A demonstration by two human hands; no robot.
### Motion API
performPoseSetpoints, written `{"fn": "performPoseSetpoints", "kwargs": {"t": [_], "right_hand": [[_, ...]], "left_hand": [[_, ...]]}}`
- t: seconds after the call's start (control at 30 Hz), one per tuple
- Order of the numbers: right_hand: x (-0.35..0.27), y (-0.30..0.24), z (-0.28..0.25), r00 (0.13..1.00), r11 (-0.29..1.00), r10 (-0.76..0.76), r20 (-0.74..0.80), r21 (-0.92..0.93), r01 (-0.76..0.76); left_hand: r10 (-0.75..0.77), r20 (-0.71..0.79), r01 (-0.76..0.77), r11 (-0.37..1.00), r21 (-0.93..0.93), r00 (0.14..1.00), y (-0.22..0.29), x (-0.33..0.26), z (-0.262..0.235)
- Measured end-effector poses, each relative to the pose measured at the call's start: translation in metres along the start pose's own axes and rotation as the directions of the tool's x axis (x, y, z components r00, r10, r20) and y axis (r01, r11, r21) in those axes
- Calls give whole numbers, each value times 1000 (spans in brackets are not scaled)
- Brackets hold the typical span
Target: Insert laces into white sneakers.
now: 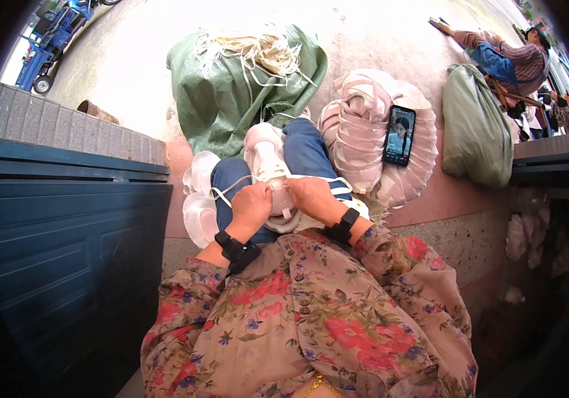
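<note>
A pale pink and white sneaker (262, 142) rests between my thighs, its toe pointing away from me and its heel toward my body. My left hand (252, 205) is closed at the left side of the shoe's lacing, and a white shoelace (221, 192) trails out past it. On the opposite side my right hand (314, 199) is closed too, with white lace running out to the right above it. Both hands pinch the lace close to the shoe's opening; the fingertips are partly hidden.
Beyond my knees stands a green sack (211, 109) topped with a bundle of white laces (264, 54). Stacked pink shoe parts (357, 136) at the right carry a phone (399, 136). More pale shoes (199, 215) lie left. Farther right are another sack (475, 132) and a seated person (520, 66).
</note>
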State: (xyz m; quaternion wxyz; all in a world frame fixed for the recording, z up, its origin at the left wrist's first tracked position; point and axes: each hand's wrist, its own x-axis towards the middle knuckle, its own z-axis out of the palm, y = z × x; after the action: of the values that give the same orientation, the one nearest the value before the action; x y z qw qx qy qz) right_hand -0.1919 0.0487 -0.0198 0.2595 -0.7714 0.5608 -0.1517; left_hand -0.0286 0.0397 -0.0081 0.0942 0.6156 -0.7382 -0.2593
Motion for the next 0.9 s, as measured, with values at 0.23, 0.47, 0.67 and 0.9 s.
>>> {"fn": "performPoseSetpoints", "kwargs": {"t": [0.23, 0.47, 0.67, 0.9], "right_hand": [[4, -1, 11, 998, 997, -70, -10, -19, 69], [9, 0, 8, 988, 988, 92, 126, 114, -106], [18, -4, 6, 967, 985, 150, 205, 54, -164], [23, -3, 10, 953, 955, 213, 215, 161, -250]], "left_hand": [[-85, 36, 92, 884, -458, 996, -24, 2, 14], [-185, 533, 561, 368, -741, 826, -13, 12, -5], [-170, 449, 479, 380, -792, 877, -7, 9, 1], [-102, 292, 292, 612, -735, 951, -21, 12, 18]]}}
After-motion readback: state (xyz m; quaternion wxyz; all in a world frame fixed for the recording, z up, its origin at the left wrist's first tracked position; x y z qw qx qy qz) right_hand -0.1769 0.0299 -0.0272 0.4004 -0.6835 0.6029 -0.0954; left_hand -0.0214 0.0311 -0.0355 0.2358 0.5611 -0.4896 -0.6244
